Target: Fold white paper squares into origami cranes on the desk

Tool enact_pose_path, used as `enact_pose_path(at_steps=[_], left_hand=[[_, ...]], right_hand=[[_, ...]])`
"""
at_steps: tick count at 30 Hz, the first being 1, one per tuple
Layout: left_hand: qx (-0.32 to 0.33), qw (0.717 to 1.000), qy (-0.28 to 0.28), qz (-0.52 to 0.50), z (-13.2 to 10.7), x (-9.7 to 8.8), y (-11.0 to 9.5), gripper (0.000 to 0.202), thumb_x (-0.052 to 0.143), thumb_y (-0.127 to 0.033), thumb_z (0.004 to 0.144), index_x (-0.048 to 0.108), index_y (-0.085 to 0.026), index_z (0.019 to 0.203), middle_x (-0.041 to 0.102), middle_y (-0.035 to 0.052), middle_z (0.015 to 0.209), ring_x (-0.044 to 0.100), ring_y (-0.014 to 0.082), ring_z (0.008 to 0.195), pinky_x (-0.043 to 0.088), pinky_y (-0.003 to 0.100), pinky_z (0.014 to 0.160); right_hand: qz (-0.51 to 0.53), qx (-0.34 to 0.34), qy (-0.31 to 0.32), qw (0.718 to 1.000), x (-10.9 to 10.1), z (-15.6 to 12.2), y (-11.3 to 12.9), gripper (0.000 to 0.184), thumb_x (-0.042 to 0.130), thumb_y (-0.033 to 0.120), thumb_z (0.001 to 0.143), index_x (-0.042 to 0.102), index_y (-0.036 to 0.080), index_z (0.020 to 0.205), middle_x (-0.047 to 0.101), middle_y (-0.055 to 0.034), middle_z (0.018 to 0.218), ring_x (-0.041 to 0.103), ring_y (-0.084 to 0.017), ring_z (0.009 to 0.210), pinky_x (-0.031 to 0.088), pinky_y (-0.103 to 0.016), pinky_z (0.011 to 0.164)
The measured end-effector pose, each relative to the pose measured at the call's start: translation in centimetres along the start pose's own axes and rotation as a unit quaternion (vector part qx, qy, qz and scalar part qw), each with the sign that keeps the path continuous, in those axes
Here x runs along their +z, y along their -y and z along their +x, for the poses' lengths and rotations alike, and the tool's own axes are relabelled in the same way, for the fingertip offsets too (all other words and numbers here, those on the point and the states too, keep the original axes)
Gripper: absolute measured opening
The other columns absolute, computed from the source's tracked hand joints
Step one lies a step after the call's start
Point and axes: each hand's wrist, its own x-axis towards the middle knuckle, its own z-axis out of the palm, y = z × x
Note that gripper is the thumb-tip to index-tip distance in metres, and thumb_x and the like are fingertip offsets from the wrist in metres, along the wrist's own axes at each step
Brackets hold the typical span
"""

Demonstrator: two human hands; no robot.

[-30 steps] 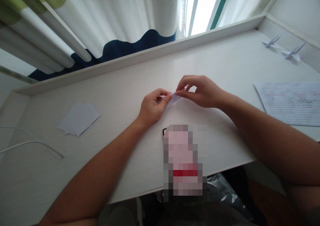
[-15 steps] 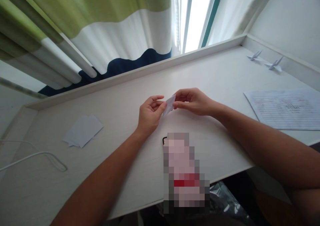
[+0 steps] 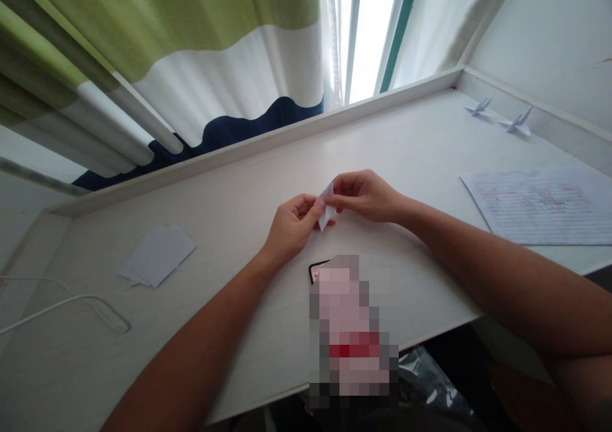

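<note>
A small folded piece of white paper [image 3: 327, 210], shaped like a narrow diamond, is held just above the white desk [image 3: 248, 202]. My left hand [image 3: 295, 223] pinches its left side, thumb in front and fingers behind. On the upper right side, my right hand [image 3: 362, 196] grips the same paper between thumb and fingertips. Both hands are closed on it, and part of the paper is hidden by the fingers. Two folded paper cranes [image 3: 517, 122] stand in the far right corner of the desk.
Several loose white paper sheets [image 3: 160, 253] lie at the left, near a white cable [image 3: 102, 301]. Lined written pages [image 3: 545, 208] rest at the right. A phone-like object with a blurred-out face [image 3: 347, 311] lies at the front edge. Behind the desk hangs a curtain [image 3: 239, 56].
My left fingers, loosely raised before, have closed in around the folded paper. The paper has turned more upright, and my hands are closer together. The view has shifted slightly.
</note>
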Motion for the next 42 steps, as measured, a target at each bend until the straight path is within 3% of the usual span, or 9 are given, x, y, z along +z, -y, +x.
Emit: enact_pose_path(at_steps=[5, 11, 17, 27, 30, 35, 42], left_hand=[[-0.006, 1.000, -0.001, -0.007, -0.1, 0.0, 0.1, 0.041, 0.080, -0.055, 0.091, 0.073, -0.016, 0.102, 0.082, 0.0073, 0.084, 0.080, 0.0210, 0.075, 0.060, 0.031, 0.068], [-0.011, 0.999, 0.016, -0.038, -0.2, 0.0, 0.1, 0.043, 0.084, -0.053, 0.086, 0.076, -0.015, 0.104, 0.083, 0.0092, 0.091, 0.079, 0.0196, 0.077, 0.063, 0.034, 0.077], [-0.001, 1.000, 0.014, -0.019, -0.3, 0.2, 0.2, 0.040, 0.091, -0.040, 0.081, 0.076, -0.016, 0.109, 0.084, 0.0086, 0.091, 0.080, 0.0214, 0.077, 0.059, 0.033, 0.071], [-0.013, 0.999, 0.028, -0.027, -0.2, -0.2, 0.1, 0.036, 0.090, -0.040, 0.082, 0.078, -0.015, 0.104, 0.084, 0.0093, 0.089, 0.079, 0.0210, 0.075, 0.058, 0.032, 0.069], [-0.018, 0.999, 0.029, -0.033, -0.1, -0.4, 0.1, 0.038, 0.090, -0.042, 0.081, 0.077, -0.015, 0.104, 0.083, 0.0099, 0.090, 0.079, 0.0210, 0.075, 0.059, 0.033, 0.071], [-0.035, 0.997, 0.043, -0.060, 0.0, -0.7, 0.0, 0.037, 0.091, -0.035, 0.078, 0.077, -0.013, 0.105, 0.081, 0.0069, 0.083, 0.076, 0.0183, 0.069, 0.061, 0.033, 0.072], [-0.038, 0.996, 0.037, -0.073, 0.0, -0.9, -0.8, 0.031, 0.079, -0.021, 0.076, 0.076, -0.010, 0.105, 0.074, 0.0011, 0.069, 0.069, 0.0132, 0.061, 0.058, 0.028, 0.068]], right_hand=[[0.015, -0.019, -0.012, 1.000, -0.2, 0.0, 0.1, 0.032, 0.082, 0.045, 0.088, 0.075, 0.017, 0.099, 0.076, -0.0029, 0.081, 0.069, -0.015, 0.071, 0.059, -0.031, 0.067], [0.021, -0.025, -0.025, 0.999, -0.2, 0.2, 0.1, 0.034, 0.085, 0.050, 0.085, 0.075, 0.018, 0.089, 0.076, -0.0027, 0.081, 0.069, -0.015, 0.070, 0.062, -0.034, 0.069], [0.031, -0.021, -0.046, 0.998, -0.1, 0.1, 0.0, 0.031, 0.086, 0.046, 0.085, 0.077, 0.017, 0.091, 0.077, -0.0035, 0.081, 0.070, -0.015, 0.071, 0.062, -0.034, 0.070], [0.041, -0.010, -0.023, 0.999, -0.4, 0.0, -0.1, 0.029, 0.085, 0.044, 0.086, 0.077, 0.017, 0.096, 0.076, -0.0035, 0.083, 0.070, -0.016, 0.074, 0.063, -0.035, 0.073], [0.007, -0.047, -0.007, 0.999, -1.0, -0.2, 0.4, 0.029, 0.085, 0.041, 0.087, 0.075, 0.019, 0.103, 0.076, -0.0038, 0.089, 0.072, -0.018, 0.078, 0.063, -0.037, 0.075], [-0.097, -0.103, 0.009, 0.990, -2.3, -0.5, 1.4, 0.016, 0.081, 0.037, 0.090, 0.076, 0.022, 0.092, 0.077, -0.0051, 0.099, 0.073, -0.020, 0.092, 0.062, -0.040, 0.086], [-0.171, -0.147, 0.041, 0.973, -2.8, -0.5, 1.7, 0.010, 0.079, 0.035, 0.092, 0.081, 0.026, 0.093, 0.078, -0.0050, 0.100, 0.073, -0.021, 0.092, 0.061, -0.040, 0.083]])
